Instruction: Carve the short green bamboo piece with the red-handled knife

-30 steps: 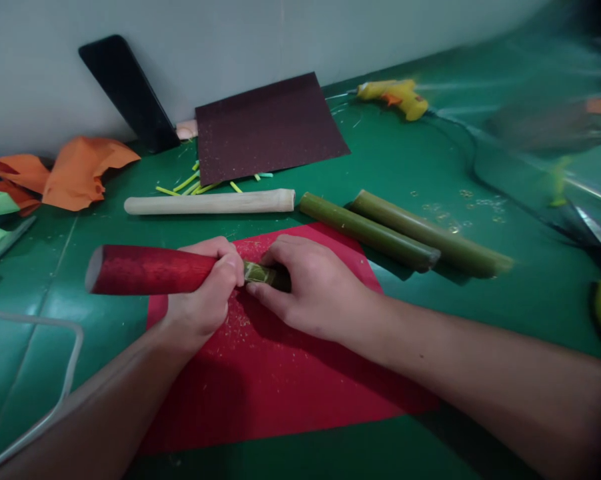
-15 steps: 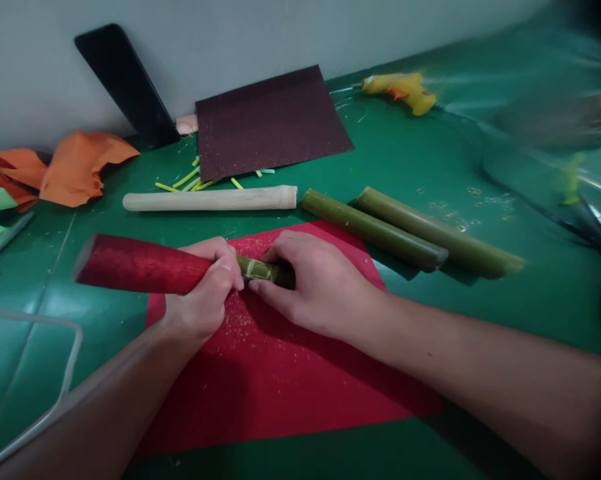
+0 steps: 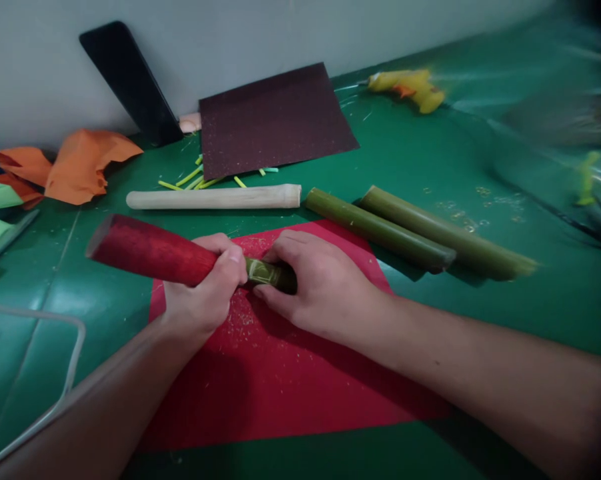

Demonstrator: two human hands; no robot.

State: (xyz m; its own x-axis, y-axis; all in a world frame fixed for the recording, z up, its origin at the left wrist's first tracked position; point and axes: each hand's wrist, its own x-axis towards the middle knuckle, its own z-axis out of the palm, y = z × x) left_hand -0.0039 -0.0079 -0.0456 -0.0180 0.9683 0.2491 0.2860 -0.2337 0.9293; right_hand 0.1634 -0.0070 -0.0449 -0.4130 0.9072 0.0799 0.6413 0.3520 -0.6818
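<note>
Red cylinder and green segment, held near the center of the frame.
The left hand, left of center, is clenched around the cylinder, whose blunt end points left; the right hand, at center, grasps the segment's right end. Whether the two pieces join is hidden. Below lies a flecked red sheet; higher in the frame, a pale rod and two green rods.

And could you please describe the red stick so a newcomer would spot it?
On the green table, find the red sheet. Over it, the left hand grips the red stick. Unlike the green bamboo pieces, it is red with a greyish end.
</note>
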